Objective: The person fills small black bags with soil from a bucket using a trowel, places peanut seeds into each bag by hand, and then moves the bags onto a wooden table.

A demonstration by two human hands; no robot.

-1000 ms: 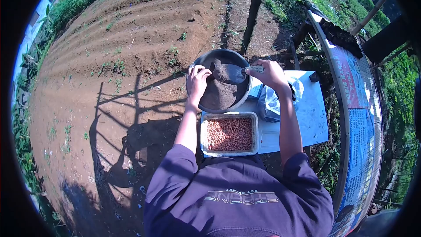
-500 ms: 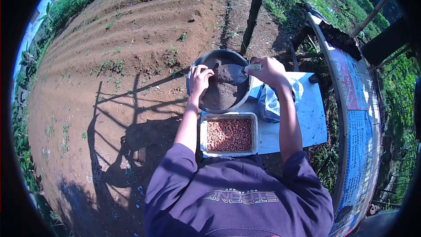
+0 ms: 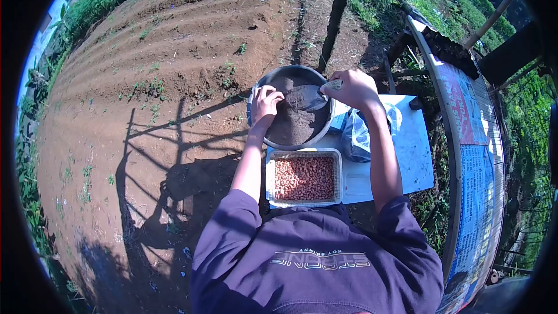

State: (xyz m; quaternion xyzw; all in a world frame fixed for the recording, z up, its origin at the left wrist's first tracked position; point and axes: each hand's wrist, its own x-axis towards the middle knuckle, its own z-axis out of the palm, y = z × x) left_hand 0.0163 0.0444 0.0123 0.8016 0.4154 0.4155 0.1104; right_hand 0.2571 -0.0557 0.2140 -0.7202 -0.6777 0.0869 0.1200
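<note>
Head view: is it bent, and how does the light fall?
Head view: yes, the sign bows inside a black rounded border; head view: hard shadows cross the ground, the bag glares white; head view: left forearm brighter than right forearm.

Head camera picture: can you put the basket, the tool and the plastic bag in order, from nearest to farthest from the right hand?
From the right hand:
1. Tool: held in it, over the basin.
2. Plastic bag: on the table, right of the basin.
3. Basket: lower in the picture, left of the bag.
</note>
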